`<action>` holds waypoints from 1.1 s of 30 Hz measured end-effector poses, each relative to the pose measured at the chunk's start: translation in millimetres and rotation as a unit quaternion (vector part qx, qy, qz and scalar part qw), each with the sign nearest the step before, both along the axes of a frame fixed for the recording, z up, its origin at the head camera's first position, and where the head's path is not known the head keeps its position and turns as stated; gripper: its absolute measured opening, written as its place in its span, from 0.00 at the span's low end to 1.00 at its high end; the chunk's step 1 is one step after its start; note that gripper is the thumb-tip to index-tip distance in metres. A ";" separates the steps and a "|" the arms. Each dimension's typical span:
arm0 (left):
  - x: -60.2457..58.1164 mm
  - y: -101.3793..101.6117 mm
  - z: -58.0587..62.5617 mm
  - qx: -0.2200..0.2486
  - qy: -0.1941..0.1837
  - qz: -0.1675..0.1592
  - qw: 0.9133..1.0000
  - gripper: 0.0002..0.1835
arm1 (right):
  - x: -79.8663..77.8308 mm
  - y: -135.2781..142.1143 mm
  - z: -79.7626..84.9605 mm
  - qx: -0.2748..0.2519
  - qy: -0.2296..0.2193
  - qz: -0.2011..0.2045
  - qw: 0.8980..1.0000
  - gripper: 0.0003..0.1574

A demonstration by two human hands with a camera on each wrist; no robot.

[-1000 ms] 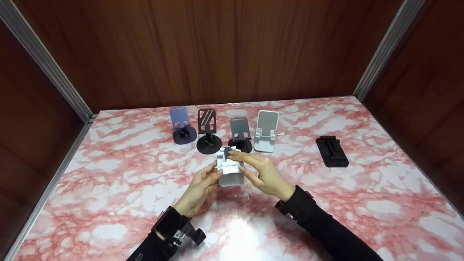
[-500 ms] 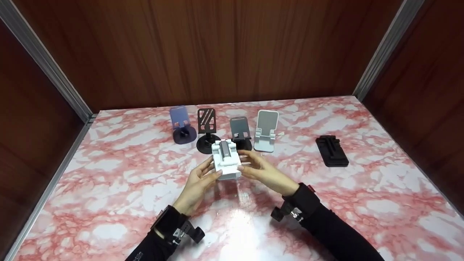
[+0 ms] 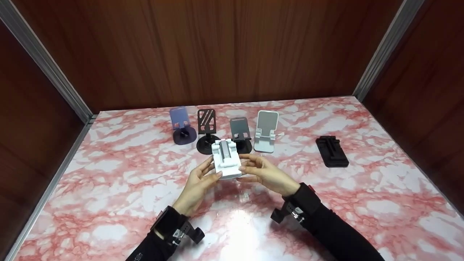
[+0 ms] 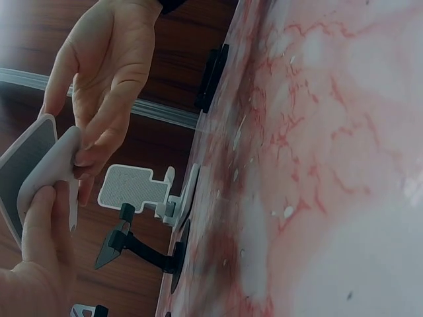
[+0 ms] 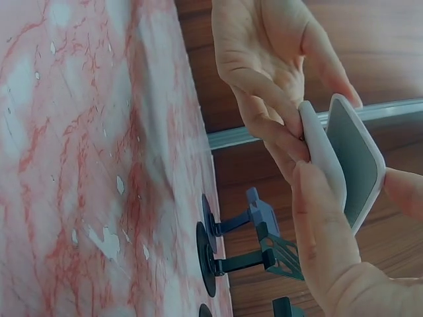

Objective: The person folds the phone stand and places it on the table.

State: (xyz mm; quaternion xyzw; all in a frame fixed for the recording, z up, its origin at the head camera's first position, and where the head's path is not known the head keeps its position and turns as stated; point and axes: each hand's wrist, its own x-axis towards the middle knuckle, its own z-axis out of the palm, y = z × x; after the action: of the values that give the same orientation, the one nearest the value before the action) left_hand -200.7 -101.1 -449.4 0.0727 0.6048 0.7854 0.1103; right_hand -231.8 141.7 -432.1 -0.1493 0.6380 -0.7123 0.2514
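Note:
A white folding phone stand is held over the middle of the table, its grey-striped arm side turned up. My left hand grips its left side, thumb on the near corner. On the opposite edge, my right hand pinches it between thumb and fingers. The right wrist view shows two plates of the stand with grey padding, a narrow wedge of space between them. From the left wrist, fingers of both hands reach in under the lower plate.
Behind the hands stand a purple phone stand, a black slotted one, a dark grey one and a white one with grey pad. A folded black stand lies at right. Wood-grain panels enclose the marbled table.
The stand has risen and tipped its arm side into view. My right hand has moved off its top to its right edge, and the lower padded plate has swung under it.

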 end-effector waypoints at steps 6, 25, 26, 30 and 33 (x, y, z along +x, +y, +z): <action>-0.1 -0.1 -1.0 0.004 0.005 -0.003 1.000 0.44 | -0.5 0.3 -1.2 -0.003 -0.004 -0.004 1.000 0.44; -1.1 -0.3 -2.6 -0.011 0.013 -0.011 1.000 0.46 | 2.0 0.6 -1.0 0.012 0.010 -0.015 1.000 0.43; -1.2 -0.1 -2.8 -0.010 0.014 -0.011 1.000 0.46 | 2.0 0.6 -1.0 0.012 0.010 -0.015 1.000 0.43; -1.4 0.4 -3.1 -0.009 0.017 -0.013 1.000 0.45 | 1.9 0.6 -1.2 0.012 0.008 -0.016 1.000 0.43; -1.5 0.7 -3.5 -0.010 0.018 -0.016 1.000 0.44 | 2.2 1.0 -1.5 0.013 0.003 -0.016 1.000 0.43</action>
State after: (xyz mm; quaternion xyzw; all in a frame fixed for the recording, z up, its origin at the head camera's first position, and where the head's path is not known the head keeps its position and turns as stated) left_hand -202.2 -100.4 -452.9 0.0954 0.6135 0.7758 0.1122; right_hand -229.6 142.7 -433.6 -0.1380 0.6501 -0.7076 0.2401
